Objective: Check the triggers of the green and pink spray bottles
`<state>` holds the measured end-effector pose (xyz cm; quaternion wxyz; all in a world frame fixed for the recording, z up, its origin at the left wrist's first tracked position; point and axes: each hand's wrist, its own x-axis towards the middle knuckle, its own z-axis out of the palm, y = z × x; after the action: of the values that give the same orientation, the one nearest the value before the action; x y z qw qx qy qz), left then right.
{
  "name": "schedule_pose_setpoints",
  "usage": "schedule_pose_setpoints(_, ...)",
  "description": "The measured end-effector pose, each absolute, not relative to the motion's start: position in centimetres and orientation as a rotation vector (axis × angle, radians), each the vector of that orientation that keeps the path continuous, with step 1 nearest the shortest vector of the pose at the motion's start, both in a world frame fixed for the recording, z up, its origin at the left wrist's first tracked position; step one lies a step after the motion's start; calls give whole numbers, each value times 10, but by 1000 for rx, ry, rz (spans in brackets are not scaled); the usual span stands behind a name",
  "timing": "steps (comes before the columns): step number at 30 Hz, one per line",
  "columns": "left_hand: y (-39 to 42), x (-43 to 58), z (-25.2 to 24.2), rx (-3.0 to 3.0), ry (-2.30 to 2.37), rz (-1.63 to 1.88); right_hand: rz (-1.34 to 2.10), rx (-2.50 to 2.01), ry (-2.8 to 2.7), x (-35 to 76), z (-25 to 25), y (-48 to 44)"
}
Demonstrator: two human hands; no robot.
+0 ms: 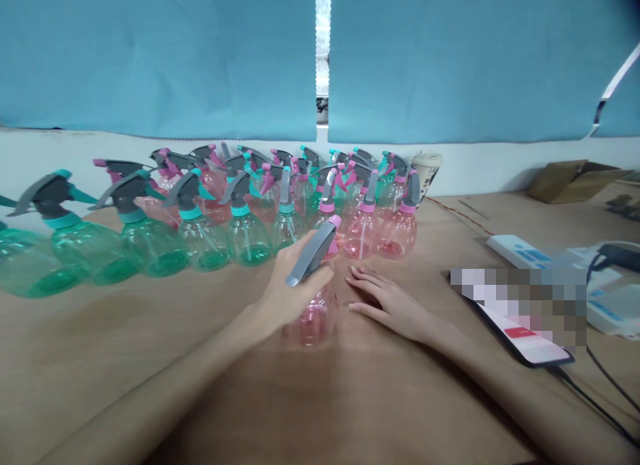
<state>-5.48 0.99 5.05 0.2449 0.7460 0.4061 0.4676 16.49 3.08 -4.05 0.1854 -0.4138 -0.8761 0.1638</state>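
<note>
My left hand is wrapped round the neck of a pink spray bottle in the middle of the table. Its grey and pink trigger head sticks up above my fingers. To the right of that bottle my right hand lies palm down on the wood, fingers stretched out and holding nothing. Just beyond both hands stand more pink spray bottles. Green spray bottles with turquoise collars form a row towards the left. My left hand hides part of the held bottle.
On the right lies a phone with a cable, near white power strips. A paper cup stands behind the bottles. An open cardboard box sits at the back right. Blue cloth covers the wall.
</note>
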Motion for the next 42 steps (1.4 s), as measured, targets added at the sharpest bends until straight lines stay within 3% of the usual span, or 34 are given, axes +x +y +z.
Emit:
schedule_pose_setpoints(24, 6, -57, 57, 2023, 1096, 1247, 473, -1160, -2449, 168, -43, 34)
schedule_pose_setpoints(42, 7, -49, 47, 2078, 1268, 1462, 465, -1130, -2454, 170, -47, 37)
